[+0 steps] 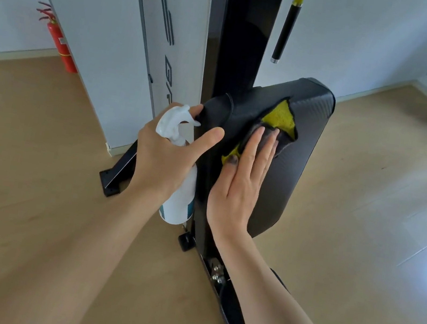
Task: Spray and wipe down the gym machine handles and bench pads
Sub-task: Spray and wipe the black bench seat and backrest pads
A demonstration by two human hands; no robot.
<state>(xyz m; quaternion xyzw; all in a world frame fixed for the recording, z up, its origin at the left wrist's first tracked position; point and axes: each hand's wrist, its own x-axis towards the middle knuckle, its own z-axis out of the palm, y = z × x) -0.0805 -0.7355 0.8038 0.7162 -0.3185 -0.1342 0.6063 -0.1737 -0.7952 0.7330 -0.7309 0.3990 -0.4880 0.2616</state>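
Head view showed the wiping under way: the right hand (pixel 243 178), fingers flat and together, pressed a yellow-and-grey cloth (pixel 277 127) against the upright black back pad (pixel 301 154). The left hand (pixel 165 156) gripped a white spray bottle (pixel 179 193), thumb out against the pad's edge. Judging by this, the black handle (pixel 285 32) above was still to do. A red fire extinguisher (pixel 60 42) stood well apart; nothing blocked the pad.

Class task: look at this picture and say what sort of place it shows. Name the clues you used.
Most likely a gym or fitness room. A black padded bench pad stands against a machine column, a yellow and black machine handle hangs above it, and the wood-look floor lies open around them.
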